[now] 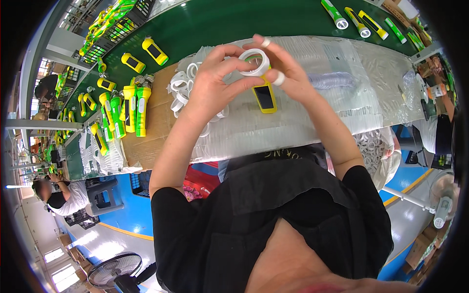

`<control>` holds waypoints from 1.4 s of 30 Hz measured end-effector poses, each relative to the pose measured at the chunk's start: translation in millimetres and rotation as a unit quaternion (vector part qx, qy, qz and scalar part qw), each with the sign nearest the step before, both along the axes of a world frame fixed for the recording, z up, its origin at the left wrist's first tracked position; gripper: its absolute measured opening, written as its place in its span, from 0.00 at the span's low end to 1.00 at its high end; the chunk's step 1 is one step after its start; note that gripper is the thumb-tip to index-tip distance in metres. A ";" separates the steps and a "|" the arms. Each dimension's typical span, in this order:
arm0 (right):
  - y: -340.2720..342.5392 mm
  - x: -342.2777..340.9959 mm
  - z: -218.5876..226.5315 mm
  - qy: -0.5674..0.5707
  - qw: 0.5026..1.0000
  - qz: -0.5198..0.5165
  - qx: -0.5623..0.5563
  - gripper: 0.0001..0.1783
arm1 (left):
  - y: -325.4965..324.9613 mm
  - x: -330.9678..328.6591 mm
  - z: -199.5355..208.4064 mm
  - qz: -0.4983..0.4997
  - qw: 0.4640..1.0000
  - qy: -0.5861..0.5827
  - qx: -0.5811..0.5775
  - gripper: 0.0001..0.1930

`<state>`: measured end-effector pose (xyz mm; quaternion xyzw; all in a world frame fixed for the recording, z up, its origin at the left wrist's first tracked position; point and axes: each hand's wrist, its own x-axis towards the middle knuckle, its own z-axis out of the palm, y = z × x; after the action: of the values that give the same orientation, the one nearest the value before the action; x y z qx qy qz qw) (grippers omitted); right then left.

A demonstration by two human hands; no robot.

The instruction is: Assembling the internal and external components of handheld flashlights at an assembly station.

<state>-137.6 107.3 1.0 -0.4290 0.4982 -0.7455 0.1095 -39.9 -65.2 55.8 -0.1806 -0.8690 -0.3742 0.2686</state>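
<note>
In front of me my left hand pinches a white ring by its left side, between thumb and fingers. A clear lens seems to sit within the ring. My right hand curves round the ring's right side, its thumb at the lower rim and a finger beyond the far rim. White covers wrap that thumb and finger. Below the hands is a yellow flashlight with a dark panel; its upper end is hidden. Loose white rings lie piled beside my left wrist.
A row of stacked clear discs lies on the plastic-covered table. Green and yellow flashlights stand at left; several more lie far right. A black crate holds more. White rings fill a bag at right.
</note>
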 end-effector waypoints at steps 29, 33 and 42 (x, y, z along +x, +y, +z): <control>21.4 -3.7 117.9 0.352 0.675 -0.138 0.634 0.33 | 41.4 -12.9 -21.0 0.017 0.998 -0.048 0.046 0.19; 40.9 -33.7 95.3 0.482 0.830 -0.032 0.278 0.29 | 44.7 -9.1 -22.3 0.027 0.999 -0.026 0.024 0.19; 29.4 -31.6 93.3 0.483 0.829 -0.113 0.257 0.31 | 46.3 -11.6 -20.9 0.027 0.999 -0.010 0.024 0.20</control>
<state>-169.2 136.7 94.3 -0.6314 0.7063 -0.2951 -0.1241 -51.5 -19.0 34.9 -0.1466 -0.8670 -0.3893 0.2743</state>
